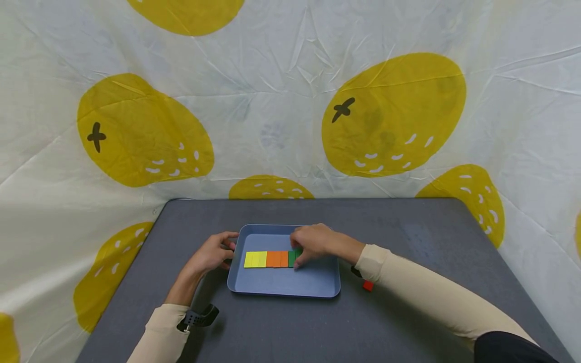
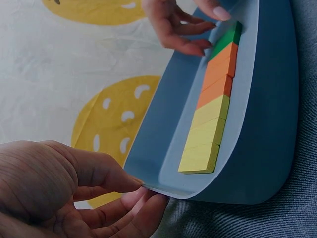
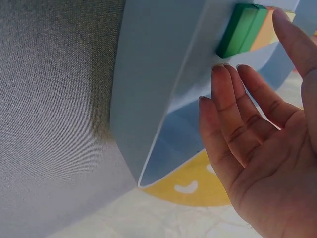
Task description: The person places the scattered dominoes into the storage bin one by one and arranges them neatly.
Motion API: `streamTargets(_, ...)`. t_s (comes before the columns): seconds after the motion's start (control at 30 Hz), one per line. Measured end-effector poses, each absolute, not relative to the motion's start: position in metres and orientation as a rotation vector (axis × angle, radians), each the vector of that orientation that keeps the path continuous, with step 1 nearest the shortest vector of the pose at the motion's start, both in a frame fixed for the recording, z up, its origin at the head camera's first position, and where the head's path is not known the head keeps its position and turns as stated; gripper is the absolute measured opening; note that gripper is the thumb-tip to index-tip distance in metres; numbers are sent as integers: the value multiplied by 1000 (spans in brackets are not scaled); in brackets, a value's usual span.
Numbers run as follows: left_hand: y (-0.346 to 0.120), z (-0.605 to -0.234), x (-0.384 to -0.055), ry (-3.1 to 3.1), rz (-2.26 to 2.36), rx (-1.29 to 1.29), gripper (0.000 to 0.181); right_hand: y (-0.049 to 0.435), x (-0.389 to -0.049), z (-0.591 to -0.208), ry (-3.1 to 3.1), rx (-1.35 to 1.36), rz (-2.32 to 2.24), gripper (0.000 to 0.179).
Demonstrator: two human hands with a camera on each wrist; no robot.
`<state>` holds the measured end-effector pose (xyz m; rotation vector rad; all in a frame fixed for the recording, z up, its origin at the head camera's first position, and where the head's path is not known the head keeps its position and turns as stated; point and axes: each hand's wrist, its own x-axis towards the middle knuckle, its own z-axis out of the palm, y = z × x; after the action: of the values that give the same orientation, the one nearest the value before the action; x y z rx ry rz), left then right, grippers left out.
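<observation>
A blue tray (image 1: 281, 284) lies on the table, holding one row of small flat blocks. From left to right come yellow blocks (image 1: 255, 259), orange blocks (image 1: 277, 259) and green blocks (image 3: 241, 30), set side by side. At the tray's left edge, my left hand (image 1: 211, 254) pinches the rim between thumb and fingers, best seen in the left wrist view. My right hand (image 1: 315, 241) is over the green end of the row. In the right wrist view its fingers are extended and slightly bent, a small gap away from the green blocks, with thumb and fingers apart.
A red block (image 1: 368, 286) lies on the dark grey table (image 1: 281, 327) right of the tray, partly under the right forearm. Behind the table hangs a white cloth (image 1: 272, 126) with yellow fruit prints. A black watch (image 1: 199, 317) is on the left wrist.
</observation>
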<state>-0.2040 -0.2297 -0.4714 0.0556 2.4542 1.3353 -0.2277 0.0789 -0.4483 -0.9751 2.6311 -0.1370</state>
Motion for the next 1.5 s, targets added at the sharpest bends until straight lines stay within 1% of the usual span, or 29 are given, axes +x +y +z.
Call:
streamTargets(0.2, -230, -471, -203, 2461, 1331, 53, 59, 87, -224, -440, 2642, -993, -221, 49)
streamTargets(0.77, -230, -471, -202, 2466, 1325, 48, 59, 120, -210, -425, 2699, -928, -411, 48)
streamTargets(1.2, -227, -469, -202, 2466, 1315, 30, 59, 164, -189, -417, 2782, -824, -527, 39)
streamTargets(1.5, -227, -470, -202, 2472, 1304, 26, 58, 192, -175, -425, 2791, -743, -569, 44)
